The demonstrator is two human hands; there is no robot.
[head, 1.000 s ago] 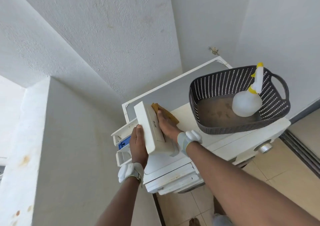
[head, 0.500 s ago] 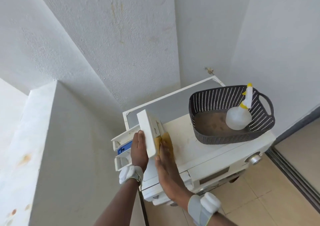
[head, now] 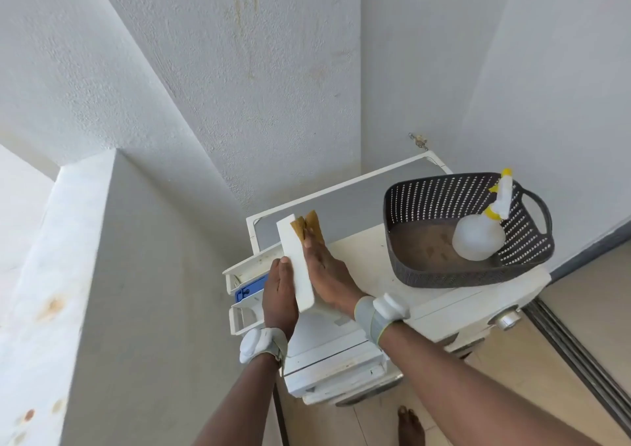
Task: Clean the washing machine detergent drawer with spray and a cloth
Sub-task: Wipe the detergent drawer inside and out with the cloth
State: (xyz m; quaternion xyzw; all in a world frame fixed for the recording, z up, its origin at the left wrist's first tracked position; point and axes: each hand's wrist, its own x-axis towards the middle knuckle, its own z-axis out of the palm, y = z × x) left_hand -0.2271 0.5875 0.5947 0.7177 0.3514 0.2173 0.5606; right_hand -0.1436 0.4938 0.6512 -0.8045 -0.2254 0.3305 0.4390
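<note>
- Rough white plaster walls close in a narrow corner where a white front-loading washing machine (head: 392, 295) stands on beige floor tiles.
- At 6 o'clock of its top, the long white plastic detergent drawer front panel (head: 295, 261) stands nearly on edge, lifted clear of the open white drawer tray with a blue insert (head: 247, 290), which juts out at the machine's 9 o'clock side.
- The left hand (head: 278, 292) grips the panel's outer face, fingers curled onto its edge; a white-and-grey wrist band sits just below.
- The right hand (head: 324, 275) lies flat, fingers straight, pressing a mustard-yellow folded cloth (head: 307, 228) against the panel's inner face; the cloth's end shows above the fingertips, toward 12 o'clock.
- At 3 o'clock a dark grey perforated plastic basket (head: 444, 275) rests on the machine top, holding a translucent white spray bottle with a yellow-tipped trigger (head: 481, 237), untouched.
- The step in hand looks to be wiping the panel, with spraying likely finished for this face.
- Next probably calls for a firm stroke along the panel's length while the left hand braces it, then turning attention to the tray compartments, whose soiling cannot be judged from here.
</note>
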